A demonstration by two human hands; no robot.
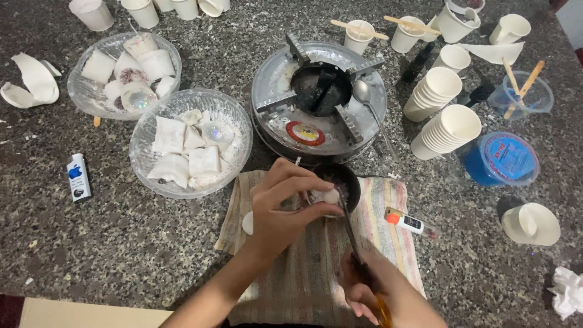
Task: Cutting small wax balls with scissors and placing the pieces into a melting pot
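Left hand [280,209] clasps a small dark bowl [340,185] on a striped cloth [316,267] — right hand [370,291], grip closed on a thin tool [349,228], probes inside — a slip could tip the bowl.

Two clear bowls [191,143] of white wax pieces sit at the upper left of the speckled counter [121,243]. A round metal stove [319,100] stands at centre top with a spoon [364,94] on it. Stacked paper cups [446,130] lie at right, beside a blue-lidded tub [504,159].

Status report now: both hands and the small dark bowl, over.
Left hand grips small dark bowl on striped cloth. Right hand holds thin tool at bowl. Stove just behind.
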